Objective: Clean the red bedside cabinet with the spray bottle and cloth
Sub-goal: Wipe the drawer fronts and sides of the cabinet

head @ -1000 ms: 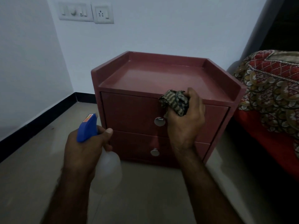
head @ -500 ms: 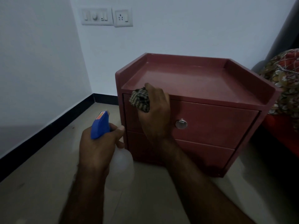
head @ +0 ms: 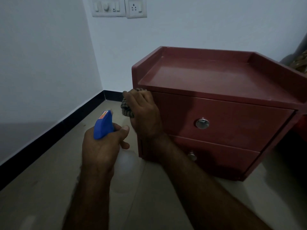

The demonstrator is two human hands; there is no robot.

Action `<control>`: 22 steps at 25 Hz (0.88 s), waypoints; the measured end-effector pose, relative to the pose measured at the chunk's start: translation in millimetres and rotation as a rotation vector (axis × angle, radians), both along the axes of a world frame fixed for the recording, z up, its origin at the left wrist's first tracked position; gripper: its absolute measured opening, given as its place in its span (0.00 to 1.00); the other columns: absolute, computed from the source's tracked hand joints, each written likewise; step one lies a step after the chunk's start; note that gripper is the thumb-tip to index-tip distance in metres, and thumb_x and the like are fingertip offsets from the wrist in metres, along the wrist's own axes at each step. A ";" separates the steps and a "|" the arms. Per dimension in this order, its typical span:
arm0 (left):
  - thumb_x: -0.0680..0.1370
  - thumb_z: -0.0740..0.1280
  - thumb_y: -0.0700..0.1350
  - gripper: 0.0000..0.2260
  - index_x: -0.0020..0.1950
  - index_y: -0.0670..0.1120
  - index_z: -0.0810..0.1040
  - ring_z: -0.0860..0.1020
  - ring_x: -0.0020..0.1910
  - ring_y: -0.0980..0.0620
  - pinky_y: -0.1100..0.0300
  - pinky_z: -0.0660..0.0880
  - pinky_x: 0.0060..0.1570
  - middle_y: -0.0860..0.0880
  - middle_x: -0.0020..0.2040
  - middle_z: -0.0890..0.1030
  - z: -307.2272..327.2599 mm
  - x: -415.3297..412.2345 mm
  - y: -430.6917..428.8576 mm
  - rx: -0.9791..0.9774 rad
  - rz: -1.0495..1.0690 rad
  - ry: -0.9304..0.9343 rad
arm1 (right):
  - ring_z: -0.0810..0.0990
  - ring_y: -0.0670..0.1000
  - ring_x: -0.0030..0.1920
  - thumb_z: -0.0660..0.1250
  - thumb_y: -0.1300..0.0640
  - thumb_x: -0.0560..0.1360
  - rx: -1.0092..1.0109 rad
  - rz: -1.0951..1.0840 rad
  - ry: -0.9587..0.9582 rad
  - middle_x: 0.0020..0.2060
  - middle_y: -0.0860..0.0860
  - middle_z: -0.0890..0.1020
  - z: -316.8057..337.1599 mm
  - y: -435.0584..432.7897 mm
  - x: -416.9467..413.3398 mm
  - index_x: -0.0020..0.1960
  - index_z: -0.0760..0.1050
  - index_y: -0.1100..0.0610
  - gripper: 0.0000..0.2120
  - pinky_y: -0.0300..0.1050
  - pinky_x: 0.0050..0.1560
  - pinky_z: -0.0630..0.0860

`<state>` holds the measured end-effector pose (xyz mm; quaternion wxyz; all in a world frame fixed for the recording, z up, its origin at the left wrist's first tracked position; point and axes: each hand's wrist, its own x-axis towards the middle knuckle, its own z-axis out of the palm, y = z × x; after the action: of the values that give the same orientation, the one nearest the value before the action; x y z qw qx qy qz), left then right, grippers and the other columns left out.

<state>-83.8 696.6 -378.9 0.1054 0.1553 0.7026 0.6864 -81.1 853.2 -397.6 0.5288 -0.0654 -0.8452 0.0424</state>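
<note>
The red bedside cabinet [head: 229, 113] stands on the floor against the back wall, with two drawers that have round metal knobs. My right hand [head: 144, 113] grips a crumpled striped cloth [head: 126, 108] and holds it against the cabinet's front left corner, just under the top edge. My left hand [head: 101, 146] holds a spray bottle [head: 103, 125] with a blue trigger head and a translucent white body, low and to the left of the cabinet. The nozzle points away toward the left wall.
A white wall with a black skirting board [head: 49, 130] runs along the left. Switches and a socket [head: 119, 7] sit high on the back wall. A patterned bedspread [head: 300, 63] shows at the right edge. Tiled floor [head: 41, 188] lies in front.
My right hand has slid the cloth leftward along the top drawer front, from above the knob to the cabinet's left corner. The view has shifted left. The left hand keeps its hold on the bottle.
</note>
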 end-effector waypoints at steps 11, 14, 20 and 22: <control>0.75 0.75 0.42 0.05 0.44 0.46 0.79 0.83 0.32 0.50 0.48 0.79 0.46 0.48 0.37 0.82 -10.5 -8.2 -9.8 -0.027 -0.002 0.014 | 0.79 0.62 0.61 0.65 0.68 0.76 -0.020 -0.011 -0.273 0.61 0.59 0.82 -87.5 -1.6 4.5 0.66 0.79 0.64 0.19 0.58 0.53 0.80; 0.75 0.75 0.43 0.05 0.44 0.46 0.79 0.82 0.29 0.54 0.56 0.74 0.41 0.46 0.37 0.82 -10.1 -10.4 -11.6 -0.034 0.006 0.031 | 0.81 0.62 0.58 0.59 0.63 0.77 0.003 -0.018 -0.302 0.60 0.59 0.83 -108.4 -4.1 6.2 0.63 0.81 0.65 0.19 0.58 0.51 0.81; 0.75 0.75 0.43 0.06 0.44 0.47 0.78 0.83 0.31 0.52 0.51 0.79 0.47 0.49 0.40 0.82 -13.0 -15.1 -12.6 -0.030 0.015 0.033 | 0.82 0.61 0.56 0.71 0.67 0.72 -0.036 0.001 -0.410 0.57 0.59 0.84 -141.7 -6.2 9.4 0.63 0.81 0.65 0.19 0.54 0.55 0.80; 0.75 0.75 0.43 0.06 0.44 0.47 0.78 0.83 0.32 0.52 0.49 0.79 0.49 0.50 0.39 0.82 -15.1 -15.7 -12.3 -0.026 0.020 0.037 | 0.83 0.61 0.53 0.78 0.69 0.67 -0.056 0.017 -0.488 0.54 0.60 0.85 -160.7 -5.4 20.9 0.60 0.82 0.66 0.22 0.53 0.51 0.82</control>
<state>-99.5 684.4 -394.0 0.0878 0.1596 0.7147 0.6753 -60.2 847.7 -558.3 0.3064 -0.0809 -0.9470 0.0532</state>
